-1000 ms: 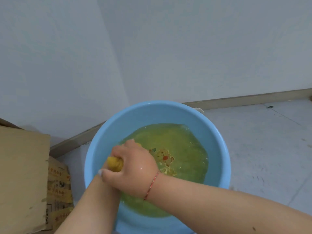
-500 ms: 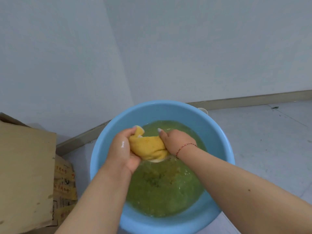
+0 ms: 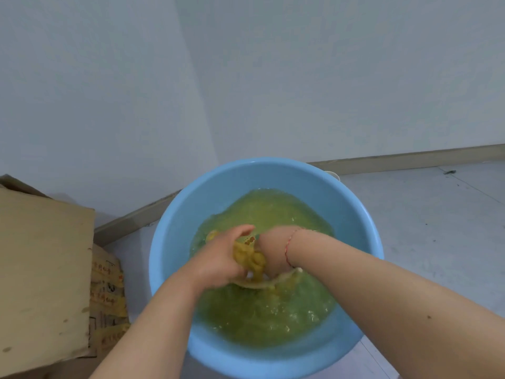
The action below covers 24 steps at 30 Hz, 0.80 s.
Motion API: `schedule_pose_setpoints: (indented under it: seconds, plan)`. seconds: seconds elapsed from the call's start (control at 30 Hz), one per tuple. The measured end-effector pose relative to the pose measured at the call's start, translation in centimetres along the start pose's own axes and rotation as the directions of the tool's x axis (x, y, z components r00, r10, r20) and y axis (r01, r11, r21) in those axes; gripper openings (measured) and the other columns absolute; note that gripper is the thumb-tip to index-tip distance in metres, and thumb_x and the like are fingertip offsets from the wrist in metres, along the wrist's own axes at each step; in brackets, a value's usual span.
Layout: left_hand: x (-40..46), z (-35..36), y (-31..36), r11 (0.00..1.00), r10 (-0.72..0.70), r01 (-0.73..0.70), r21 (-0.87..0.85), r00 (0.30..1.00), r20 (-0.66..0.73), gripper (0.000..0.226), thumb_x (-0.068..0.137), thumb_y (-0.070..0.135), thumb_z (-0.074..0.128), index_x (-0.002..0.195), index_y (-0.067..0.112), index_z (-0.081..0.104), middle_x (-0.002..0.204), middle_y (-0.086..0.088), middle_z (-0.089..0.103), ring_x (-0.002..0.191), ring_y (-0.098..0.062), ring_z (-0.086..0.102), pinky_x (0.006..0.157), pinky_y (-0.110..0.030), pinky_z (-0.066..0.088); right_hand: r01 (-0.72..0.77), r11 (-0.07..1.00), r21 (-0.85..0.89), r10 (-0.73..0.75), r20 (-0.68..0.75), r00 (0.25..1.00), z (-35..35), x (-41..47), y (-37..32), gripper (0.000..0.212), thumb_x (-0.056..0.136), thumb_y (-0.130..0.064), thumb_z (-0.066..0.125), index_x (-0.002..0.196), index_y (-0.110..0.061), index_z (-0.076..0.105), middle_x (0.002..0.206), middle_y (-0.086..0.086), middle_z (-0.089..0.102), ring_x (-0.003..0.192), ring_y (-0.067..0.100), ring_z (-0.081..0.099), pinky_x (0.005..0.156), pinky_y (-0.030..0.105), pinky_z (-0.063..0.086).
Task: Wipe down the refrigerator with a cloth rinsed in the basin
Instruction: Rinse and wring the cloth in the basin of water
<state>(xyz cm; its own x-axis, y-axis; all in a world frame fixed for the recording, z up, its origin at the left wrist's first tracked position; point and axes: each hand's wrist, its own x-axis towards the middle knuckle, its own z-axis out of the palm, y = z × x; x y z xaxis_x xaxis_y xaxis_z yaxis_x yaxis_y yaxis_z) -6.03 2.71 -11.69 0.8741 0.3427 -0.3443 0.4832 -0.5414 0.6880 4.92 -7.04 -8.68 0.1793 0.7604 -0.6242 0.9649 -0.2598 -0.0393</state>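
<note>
Both forearms reach in from the near edge, over the near rim of the blue basin [image 3: 169, 258], prob so drips fall back in. Left hand [image 3: 221, 258] and right hand [image 3: 270, 250] meet over the greenish water [image 3: 262, 313], fingers curled round the yellow cloth [image 3: 251, 261] w/ a twisted bunch between them; looks like rinsing or wringing. A pale hem of cloth hangs at the water surface. Right wrist has a red string [image 3: 287, 248]. Left of basin: a cardboard box [image 3: 43, 272], near but apart. Far side: a grey wall [image 3: 300, 77] and skirting. No fridge in view, so wiping isn't started yet, I'd say.
</note>
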Motion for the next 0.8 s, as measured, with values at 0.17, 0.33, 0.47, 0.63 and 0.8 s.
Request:
schedule_pose_setpoints:
  seconds: [0.17,0.33,0.47,0.63,0.8]
  plan:
    - [-0.3,0.3,1.2,0.922,0.069,-0.103,-0.374,0.992,-0.104,0.026,0.074,0.006,0.079,0.081,0.026,0.064,0.063,0.016,0.066,0.062,0.001,0.06,0.062,-0.015,0.049,0.185,0.95,0.25,-0.049,-0.468,0.882,-5.7,-4.9,1.1,0.017,0.078,-0.027,0.068,0.086,-0.024,0.054,0.069,-0.011,0.049,0.069,0.01,0.051,0.058,0.025,0.039]
    - [0.2,-0.9,2.2,0.61,-0.067,-0.175,-0.773,0.961,-0.27,0.029,0.072,-0.002,0.07,0.097,0.013,0.063,0.073,-0.006,0.063,0.069,-0.025,0.061,0.058,-0.037,0.051,0.337,0.563,0.755,0.23,-0.534,0.814,-4.6,-3.6,5.8,0.018,0.076,-0.02,0.077,0.08,-0.017,0.06,0.068,-0.005,0.055,0.06,0.006,0.05,0.054,0.013,0.039]
    - [0.2,-1.9,3.9,0.175,-0.044,-0.227,-0.958,0.97,-0.238,0.034,0.056,0.002,0.06,0.09,0.002,0.059,0.067,-0.009,0.056,0.06,-0.021,0.052,0.06,-0.031,0.048,0.367,-0.024,0.93,0.258,-0.349,0.901,-0.2,0.1,4.9,0.021,0.079,-0.019,0.073,0.096,-0.011,0.066,0.1,0.017,0.068,0.087,0.027,0.064,0.087,0.045,0.053]
    - [0.3,-1.7,3.4,-0.216,-0.067,-0.169,-0.962,0.985,-0.158,0.066,0.067,0.023,0.052,0.123,-0.011,0.049,0.112,-0.026,0.052,0.118,-0.046,0.05,0.108,-0.054,0.032,0.293,-0.486,0.824,0.012,-0.329,0.944,1.7,0.9,-0.2,0.042,0.077,-0.025,0.068,0.114,-0.009,0.061,0.101,0.014,0.066,0.086,0.026,0.064,0.074,0.038,0.055]
    - [0.5,-2.2,3.5,-0.043,-0.06,-0.049,-0.998,0.997,-0.046,0.062,0.071,0.017,0.06,0.126,-0.01,0.051,0.116,-0.021,0.055,0.122,-0.034,0.053,0.103,-0.038,0.044,0.08,-0.593,0.801,0.001,-0.099,0.995,1.8,0.5,-0.4,0.017,0.079,-0.012,0.071,0.092,-0.005,0.062,0.073,0.011,0.066,0.062,0.019,0.064,0.065,0.035,0.057]
